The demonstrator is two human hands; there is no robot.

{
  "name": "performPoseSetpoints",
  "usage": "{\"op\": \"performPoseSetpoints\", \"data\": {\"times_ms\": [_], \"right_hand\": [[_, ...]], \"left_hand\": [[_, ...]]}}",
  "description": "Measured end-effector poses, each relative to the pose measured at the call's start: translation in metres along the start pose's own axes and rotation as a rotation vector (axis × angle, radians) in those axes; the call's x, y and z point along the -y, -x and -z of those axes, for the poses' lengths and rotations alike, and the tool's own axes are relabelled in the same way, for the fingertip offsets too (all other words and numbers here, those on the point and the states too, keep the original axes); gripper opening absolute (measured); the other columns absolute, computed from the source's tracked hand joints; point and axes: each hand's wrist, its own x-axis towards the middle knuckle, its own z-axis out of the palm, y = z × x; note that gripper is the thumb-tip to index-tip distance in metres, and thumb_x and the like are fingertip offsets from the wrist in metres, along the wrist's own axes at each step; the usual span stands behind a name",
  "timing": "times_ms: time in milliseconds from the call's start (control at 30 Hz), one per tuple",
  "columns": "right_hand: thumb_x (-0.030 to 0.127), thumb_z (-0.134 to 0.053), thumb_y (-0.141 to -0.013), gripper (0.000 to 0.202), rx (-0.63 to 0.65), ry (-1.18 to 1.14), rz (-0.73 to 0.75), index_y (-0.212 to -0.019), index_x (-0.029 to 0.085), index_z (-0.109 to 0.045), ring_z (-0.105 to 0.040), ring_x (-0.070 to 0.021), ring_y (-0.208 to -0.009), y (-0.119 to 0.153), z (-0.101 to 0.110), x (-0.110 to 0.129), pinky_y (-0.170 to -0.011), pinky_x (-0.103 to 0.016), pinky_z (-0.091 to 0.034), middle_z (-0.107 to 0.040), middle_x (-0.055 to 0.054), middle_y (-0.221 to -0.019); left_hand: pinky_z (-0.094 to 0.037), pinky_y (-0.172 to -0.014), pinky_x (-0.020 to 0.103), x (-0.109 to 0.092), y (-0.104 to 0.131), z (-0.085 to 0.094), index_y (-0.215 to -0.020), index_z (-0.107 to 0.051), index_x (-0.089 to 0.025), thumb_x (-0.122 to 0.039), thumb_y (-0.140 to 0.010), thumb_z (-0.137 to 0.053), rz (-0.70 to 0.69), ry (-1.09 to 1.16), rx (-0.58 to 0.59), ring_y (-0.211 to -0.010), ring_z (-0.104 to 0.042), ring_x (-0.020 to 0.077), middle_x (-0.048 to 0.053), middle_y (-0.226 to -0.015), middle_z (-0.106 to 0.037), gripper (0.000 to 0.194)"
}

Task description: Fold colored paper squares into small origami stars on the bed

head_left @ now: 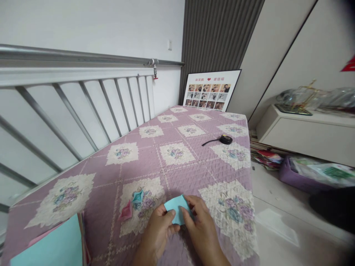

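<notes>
Between my two hands is a small folded square of light blue paper (178,207), held just above the quilted cover. My left hand (161,225) pinches its left side, thumb on top and fingers beneath. On the right side, my right hand (199,218) grips the same paper with its thumb on the face and fingers behind the edge. Left of my hands lie two folded paper pieces, one blue (138,197) and one pink (126,211), close together. A stack of coloured paper sheets (52,244) rests at the lower left, blue sheet on top.
A floral purple bedcover (183,177) spreads beneath everything. A black tape measure with a strap (225,139) lies toward the far right. Along the left runs a metal-barred radiator (97,107). A framed photo board (210,90) leans at the back; a purple bin (299,177) stands on the floor.
</notes>
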Motion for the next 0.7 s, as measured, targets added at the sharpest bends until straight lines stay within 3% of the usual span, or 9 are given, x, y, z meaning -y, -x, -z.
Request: {"op": "performPoseSetpoints", "data": {"times_ms": [233, 433, 700], "right_hand": [[0.02, -0.053, -0.083, 0.026, 0.023, 0.08, 0.12, -0.108, 0.024, -0.061, -0.06, -0.0199, -0.096, 0.002, 0.0, -0.006, -0.083, -0.034, -0.052, -0.061, -0.007, -0.105], [0.024, -0.054, -0.082, 0.027, -0.015, 0.09, 0.054, -0.109, 0.022, -0.059, -0.061, -0.0201, -0.09, 0.0, 0.001, -0.01, -0.077, -0.034, -0.054, -0.062, -0.007, -0.1], [0.026, -0.053, -0.083, 0.02, 0.024, 0.107, 0.082, -0.1, 0.023, -0.064, -0.061, -0.0213, -0.095, 0.0, 0.004, -0.009, -0.083, -0.038, -0.052, -0.061, -0.009, -0.104]], "left_hand": [[-0.046, -0.062, 0.026, -0.003, 0.001, -0.003, -0.098, -0.064, -0.012, -0.042, -0.063, -0.078, 0.004, -0.045, -0.043, -0.072, -0.058, 0.0147, 0.009, -0.091, -0.067, 0.048], [-0.046, -0.061, 0.026, -0.002, 0.0, -0.001, -0.096, -0.064, -0.013, -0.043, -0.066, -0.075, -0.01, -0.096, -0.04, -0.069, -0.058, 0.0148, 0.006, -0.082, -0.065, 0.044], [-0.045, -0.061, 0.025, -0.001, -0.001, 0.0, -0.099, -0.064, -0.013, -0.045, -0.066, -0.075, -0.001, -0.093, -0.03, -0.071, -0.059, 0.0153, 0.008, -0.086, -0.067, 0.047]]}}
